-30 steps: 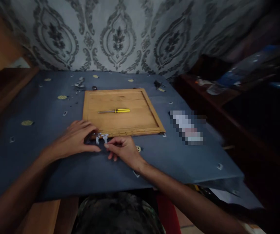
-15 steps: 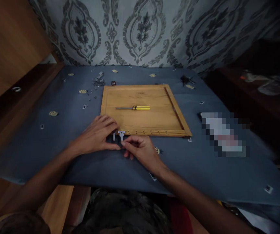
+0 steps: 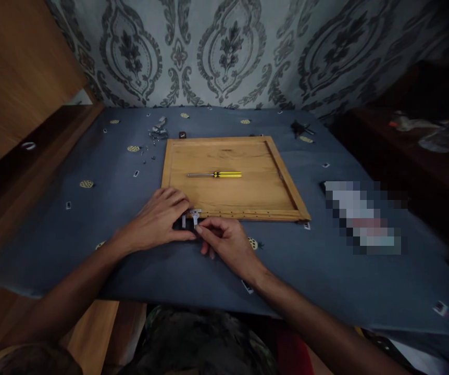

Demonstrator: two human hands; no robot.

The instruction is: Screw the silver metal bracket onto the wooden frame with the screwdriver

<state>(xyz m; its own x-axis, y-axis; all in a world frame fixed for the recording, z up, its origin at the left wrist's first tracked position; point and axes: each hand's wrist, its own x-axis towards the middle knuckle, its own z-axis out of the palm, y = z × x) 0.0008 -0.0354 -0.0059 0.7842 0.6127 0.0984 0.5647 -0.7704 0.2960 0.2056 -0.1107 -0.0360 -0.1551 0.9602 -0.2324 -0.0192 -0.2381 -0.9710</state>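
Note:
A small silver metal hinge (image 3: 192, 217) sits on the blue cloth right at the near edge of a framed wooden panel (image 3: 248, 198). My left hand (image 3: 156, 221) rests over the hinge's left side with fingers curled on it. From the right, my right hand (image 3: 226, 240) pinches the same hinge between thumb and forefinger. A yellow-handled screwdriver (image 3: 214, 174) lies flat on the middle of the panel, untouched.
The blue patterned cloth (image 3: 326, 260) covers the table. A pile of small metal parts (image 3: 157, 129) and loose screws lies at the back left. A dark small object (image 3: 298, 127) is at the back right. A wooden cabinet (image 3: 17, 78) stands at left, a dark shelf at right.
The view has swung left, then steadied. Both hands have stayed on the hinge at the panel's near edge, pressing it slightly closer to the wood.

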